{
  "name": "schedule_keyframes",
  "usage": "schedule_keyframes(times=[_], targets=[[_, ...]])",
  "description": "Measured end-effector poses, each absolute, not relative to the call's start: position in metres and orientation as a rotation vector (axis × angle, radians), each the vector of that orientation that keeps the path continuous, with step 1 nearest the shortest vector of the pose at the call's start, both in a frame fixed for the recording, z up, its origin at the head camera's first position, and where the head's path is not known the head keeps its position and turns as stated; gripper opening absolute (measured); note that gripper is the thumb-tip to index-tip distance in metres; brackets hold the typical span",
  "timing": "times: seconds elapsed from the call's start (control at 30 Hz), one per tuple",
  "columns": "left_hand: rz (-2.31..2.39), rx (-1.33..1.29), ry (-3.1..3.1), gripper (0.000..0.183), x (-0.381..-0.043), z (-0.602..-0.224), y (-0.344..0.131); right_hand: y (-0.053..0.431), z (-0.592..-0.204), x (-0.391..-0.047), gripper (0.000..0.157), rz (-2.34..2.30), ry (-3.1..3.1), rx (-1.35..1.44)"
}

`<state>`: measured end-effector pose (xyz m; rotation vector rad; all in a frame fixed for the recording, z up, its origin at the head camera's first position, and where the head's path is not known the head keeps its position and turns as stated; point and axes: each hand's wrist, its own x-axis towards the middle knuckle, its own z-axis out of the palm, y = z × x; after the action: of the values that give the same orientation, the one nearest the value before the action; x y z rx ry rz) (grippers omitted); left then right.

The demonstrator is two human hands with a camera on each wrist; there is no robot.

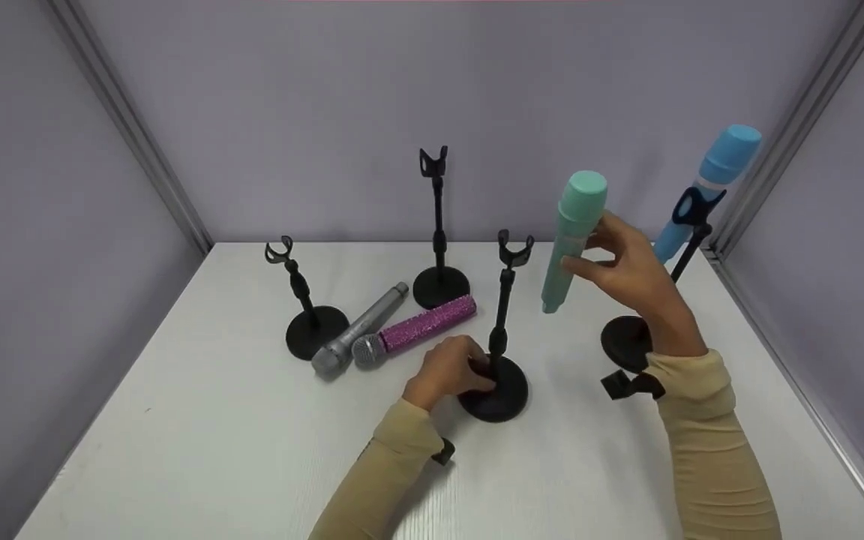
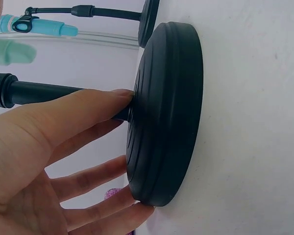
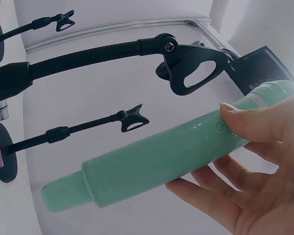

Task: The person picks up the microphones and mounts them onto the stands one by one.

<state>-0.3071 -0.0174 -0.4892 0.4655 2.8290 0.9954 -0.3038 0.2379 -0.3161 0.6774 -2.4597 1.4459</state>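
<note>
Head view — right hand grips the green microphone.

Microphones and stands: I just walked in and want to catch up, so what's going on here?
A person's right hand holds a green microphone in the air, while the left hand grips the base of the front stand, whose clip is empty. A blue microphone sits in the right stand. A silver microphone and a pink microphone lie on the table near the left stand and back stand, both empty.
</note>
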Motion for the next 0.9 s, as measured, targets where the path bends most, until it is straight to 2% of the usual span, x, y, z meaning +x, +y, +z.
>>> schedule_keyframes(times=[0.4, 0.9], targets=[[1.009, 0.463, 2.815, 0.031, -0.306, -0.487, -0.02, 0.209, -0.282, -0.316, 0.059, 1.402, -2.422, 0.837], [1.01, 0.454, 2.82, 0.035, -0.305, -0.488, -0.019, 0.2, -0.274, -0.332, 0.055, 1.4, -2.529, 0.937]])
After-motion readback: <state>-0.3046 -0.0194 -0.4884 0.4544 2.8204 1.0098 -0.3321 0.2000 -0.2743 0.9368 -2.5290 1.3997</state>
